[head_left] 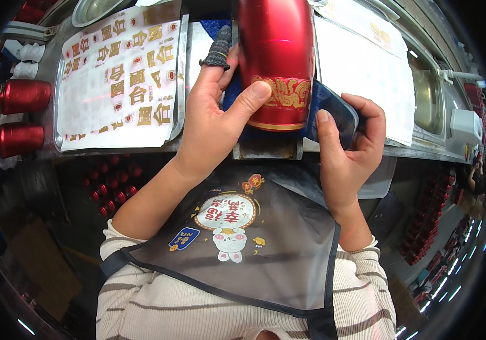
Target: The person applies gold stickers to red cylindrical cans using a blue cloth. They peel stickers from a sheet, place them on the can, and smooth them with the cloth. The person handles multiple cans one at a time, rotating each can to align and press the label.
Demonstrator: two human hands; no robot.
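Observation:
A shiny red bottle (277, 42) lies on its side in front of me, its base end toward me. Around its lower part runs a gold ornamental band (291, 93). My left hand (217, 116) is closed on the bottle's left side, the thumb pressing at the edge of the gold band. One of its fingers wears a dark grey knitted finger sleeve (218, 51). My right hand (353, 158) pinches a flat dark blue scraper (338, 116) between thumb and fingers. The scraper's edge meets the bottle's right side beside the band. Blue cloth (232, 93) shows under the bottle.
On the left, a metal tray (181, 85) holds sheets of gold decals (112, 85). White sheets (362, 85) lie at right, beside a metal basin (427, 105) and a white jug (465, 126). Red bottles (25, 96) stand at far left; several more (112, 184) are below the bench.

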